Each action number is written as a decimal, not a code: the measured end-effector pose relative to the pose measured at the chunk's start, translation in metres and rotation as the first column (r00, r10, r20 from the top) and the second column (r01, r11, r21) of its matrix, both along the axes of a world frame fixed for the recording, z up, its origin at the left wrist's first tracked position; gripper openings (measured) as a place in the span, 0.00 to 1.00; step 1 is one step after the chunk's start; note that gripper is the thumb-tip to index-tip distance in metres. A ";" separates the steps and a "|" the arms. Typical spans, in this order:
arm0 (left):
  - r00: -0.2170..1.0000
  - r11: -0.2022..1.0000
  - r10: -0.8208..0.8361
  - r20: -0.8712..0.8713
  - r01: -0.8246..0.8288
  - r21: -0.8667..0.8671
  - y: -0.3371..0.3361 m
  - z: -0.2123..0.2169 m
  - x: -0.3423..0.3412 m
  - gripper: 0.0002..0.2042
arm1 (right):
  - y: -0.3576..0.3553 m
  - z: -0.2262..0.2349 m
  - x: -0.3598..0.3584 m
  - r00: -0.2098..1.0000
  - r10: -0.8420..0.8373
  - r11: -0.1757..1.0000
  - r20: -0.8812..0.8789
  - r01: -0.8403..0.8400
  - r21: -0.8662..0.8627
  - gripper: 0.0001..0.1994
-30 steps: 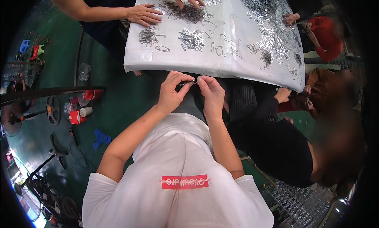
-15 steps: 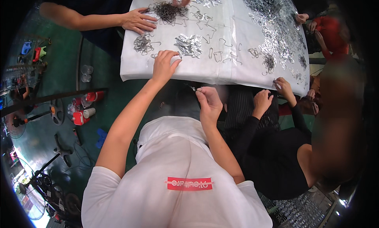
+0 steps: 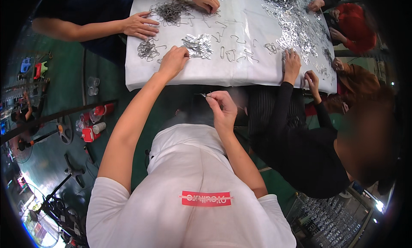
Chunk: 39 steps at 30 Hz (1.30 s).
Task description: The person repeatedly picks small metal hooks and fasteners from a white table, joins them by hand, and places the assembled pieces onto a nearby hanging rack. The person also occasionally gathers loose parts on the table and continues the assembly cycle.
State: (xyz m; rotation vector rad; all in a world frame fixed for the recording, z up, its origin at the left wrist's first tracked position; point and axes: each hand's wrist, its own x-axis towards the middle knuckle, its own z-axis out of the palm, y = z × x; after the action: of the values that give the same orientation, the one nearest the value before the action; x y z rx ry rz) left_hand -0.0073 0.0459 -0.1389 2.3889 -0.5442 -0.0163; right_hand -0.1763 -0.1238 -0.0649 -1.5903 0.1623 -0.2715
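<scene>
the left hand (image 3: 172, 61) reaches onto the white-covered tabletop (image 3: 240, 72), fingers curled at the edge of a small heap of metal clips (image 3: 198, 46), whether gripping one i cannot tell; the right hand (image 3: 222, 108) is pinched shut on a single wire clip (image 3: 205, 95) below the tabletop edge; judging by the large loose pile (image 3: 296, 25) and scattered pieces, most sorting seems left.

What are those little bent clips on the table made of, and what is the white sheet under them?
The clips look like bent metal wire, bright and silvery: they glint under the light. The darker heap seems duller metal, maybe uncoated. The white sheet looks like thin plastic film or coated cloth: glossy, creased, draped over the edge.
</scene>
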 end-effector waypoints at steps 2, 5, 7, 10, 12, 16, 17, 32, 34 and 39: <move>0.985 0.987 0.080 -0.150 -0.099 -0.126 -0.005 0.009 -0.012 0.06 | 0.001 0.001 -0.001 0.999 0.027 0.999 -0.019 -0.028 -0.029 0.02; 0.902 0.880 0.057 -0.427 -0.248 -0.405 -0.005 0.026 -0.032 0.06 | 0.004 0.001 0.000 0.999 0.044 0.997 -0.023 -0.045 -0.069 0.02; 0.738 0.747 -0.062 -0.672 -0.412 -0.521 -0.002 0.039 -0.044 0.06 | 0.006 0.001 0.001 0.999 0.048 0.994 -0.022 -0.050 -0.095 0.02; 0.659 0.648 -0.159 -0.735 -0.492 -0.581 -0.001 0.059 -0.061 0.08 | 0.009 0.002 0.002 0.998 0.053 0.992 -0.033 -0.057 -0.114 0.02; 0.654 0.638 -0.170 -0.737 -0.497 -0.588 -0.001 0.071 -0.071 0.08 | 0.012 0.003 0.002 0.997 0.058 0.993 -0.042 -0.062 -0.097 0.02; 0.653 0.576 -0.201 -0.730 -0.524 -0.627 0.000 0.085 -0.087 0.11 | 0.015 0.005 0.002 0.998 0.062 0.989 -0.025 -0.065 -0.129 0.02; 0.657 0.578 -0.188 -0.730 -0.527 -0.623 0.000 0.085 -0.088 0.11 | 0.015 0.005 0.002 0.998 0.063 0.988 -0.019 -0.065 -0.139 0.02; 0.883 0.862 0.305 -0.356 -0.415 -0.292 -0.017 0.004 -0.029 0.07 | 0.012 0.005 -0.002 0.999 0.037 0.986 -0.017 -0.039 -0.162 0.03; 0.789 0.799 0.229 -0.570 -0.488 -0.353 -0.017 0.003 -0.027 0.07 | 0.011 0.004 -0.002 0.999 0.032 0.985 -0.017 -0.035 -0.168 0.03; 0.756 0.711 -0.037 -0.654 -0.440 -0.549 -0.016 0.023 -0.038 0.08 | 0.010 0.004 -0.004 1.000 0.011 0.981 -0.007 -0.012 -0.196 0.03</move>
State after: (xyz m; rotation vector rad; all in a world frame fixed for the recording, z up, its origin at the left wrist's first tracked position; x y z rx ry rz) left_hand -0.0450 0.0304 -0.1158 1.5460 0.0794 -0.4305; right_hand -0.1803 -0.1142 -0.0611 -1.7872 0.1336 -0.2804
